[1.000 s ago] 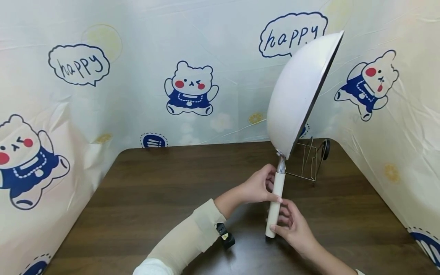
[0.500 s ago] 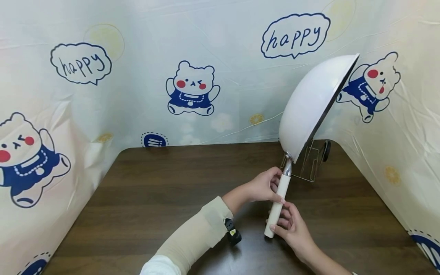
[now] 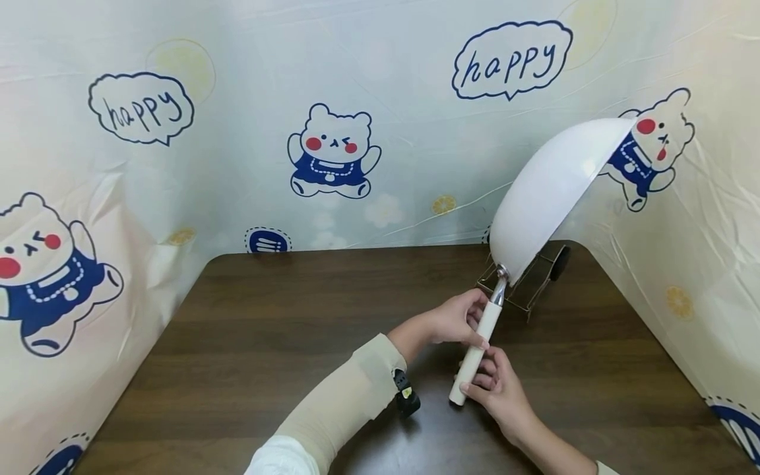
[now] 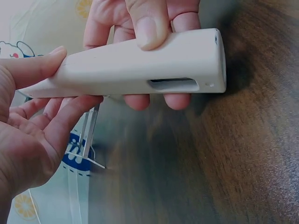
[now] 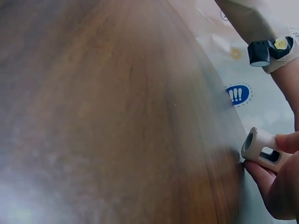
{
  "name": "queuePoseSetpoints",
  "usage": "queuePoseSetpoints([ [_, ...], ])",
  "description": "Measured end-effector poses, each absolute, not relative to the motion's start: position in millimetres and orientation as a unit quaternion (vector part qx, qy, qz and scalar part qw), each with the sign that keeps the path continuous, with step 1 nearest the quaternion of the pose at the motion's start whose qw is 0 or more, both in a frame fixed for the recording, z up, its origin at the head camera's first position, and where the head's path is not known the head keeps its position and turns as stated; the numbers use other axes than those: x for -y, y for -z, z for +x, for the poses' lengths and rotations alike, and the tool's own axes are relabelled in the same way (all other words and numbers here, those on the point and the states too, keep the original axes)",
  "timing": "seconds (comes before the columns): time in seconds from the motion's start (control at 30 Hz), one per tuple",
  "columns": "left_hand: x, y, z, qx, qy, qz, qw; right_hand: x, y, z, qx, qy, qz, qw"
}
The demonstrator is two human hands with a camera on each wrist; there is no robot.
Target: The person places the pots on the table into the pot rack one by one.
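A wok (image 3: 549, 191) with a smooth white outside is held at a slant above the table in the head view. Its bowl leans up and to the right, and its inside is hidden. My left hand (image 3: 457, 320) grips the upper part of the white handle (image 3: 477, 353), just below the metal neck. Nearer the handle's end, my right hand (image 3: 499, 396) pinches it between thumb and fingers. A slot (image 4: 173, 84) near the handle's end shows in the left wrist view. Behind the wok's lower rim, a wire rack (image 3: 537, 284) stands partly hidden; whether they touch I cannot tell.
The dark wooden table (image 3: 285, 316) extends left and right of the hands. A patterned cloth (image 3: 410, 158) hangs along its back and sides. One round black part (image 3: 560, 262) sits on the rack's right side, close to the table's back right corner.
The wok's bowl has swung down and to the right, so it slants more. Both hands keep their hold on the handle. The wire rack now looks tilted.
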State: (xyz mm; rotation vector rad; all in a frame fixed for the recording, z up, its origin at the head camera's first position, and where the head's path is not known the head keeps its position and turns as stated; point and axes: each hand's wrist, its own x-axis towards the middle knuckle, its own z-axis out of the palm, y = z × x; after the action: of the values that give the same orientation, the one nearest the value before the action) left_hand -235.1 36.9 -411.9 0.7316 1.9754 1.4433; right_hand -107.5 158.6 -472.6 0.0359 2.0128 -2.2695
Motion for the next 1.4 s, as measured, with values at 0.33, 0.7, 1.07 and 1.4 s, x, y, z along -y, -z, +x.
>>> queuePoseSetpoints([
  [0.33, -40, 417, -247, -0.746, -0.528, 0.251, 0.319, -150, 476, -118, -0.661, 0.748, 0.042, 0.045],
  [0.7, -36, 424, -256, -0.748, -0.518, 0.235, 0.342, -146, 479, -123, -0.655, 0.752, 0.048, 0.060],
  [1.07, -26, 425, -265, -0.761, -0.517, 0.216, 0.328, -146, 481, -139, -0.656, 0.749, 0.048, 0.077],
  [1.4, -21, 426, -268, -0.765, -0.503, 0.234, 0.328, -154, 476, -143, -0.634, 0.768, 0.028, 0.081],
])
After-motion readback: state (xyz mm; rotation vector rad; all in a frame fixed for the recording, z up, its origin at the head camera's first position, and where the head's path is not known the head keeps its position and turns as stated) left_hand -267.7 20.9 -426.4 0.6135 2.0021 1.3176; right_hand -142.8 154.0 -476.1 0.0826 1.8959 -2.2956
